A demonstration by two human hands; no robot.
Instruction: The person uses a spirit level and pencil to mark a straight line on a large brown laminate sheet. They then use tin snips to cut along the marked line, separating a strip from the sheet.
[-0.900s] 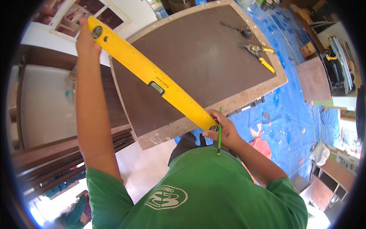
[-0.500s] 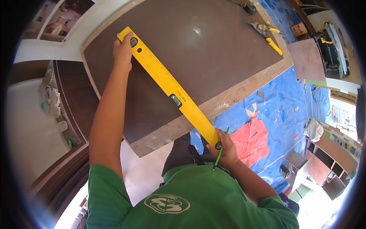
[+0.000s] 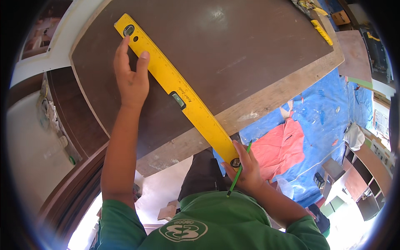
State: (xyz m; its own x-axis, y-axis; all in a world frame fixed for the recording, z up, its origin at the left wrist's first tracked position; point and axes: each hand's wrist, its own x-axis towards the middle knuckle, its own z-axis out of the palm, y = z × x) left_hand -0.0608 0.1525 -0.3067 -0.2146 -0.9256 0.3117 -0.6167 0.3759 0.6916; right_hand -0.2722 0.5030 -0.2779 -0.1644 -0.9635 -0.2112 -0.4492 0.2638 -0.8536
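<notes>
The brown board spread under and beyond the left hand. Behind the right hand, the green shirt bore a pale logo. The yellow level slanted over the board between both hands, dark lettering at its middle. The left hand had just loosened, thumb and fingers spread at its edge; the right, pinching the near end, probably steadied it more. A green pencil crossed the right hand.

We see the flat brown wood-bordered board and the yellow-handled metal pliers cut off by the top edge. The long yellow spirit level has glassy vials too small for us to read; the bare right hand partly hides its near end.
</notes>
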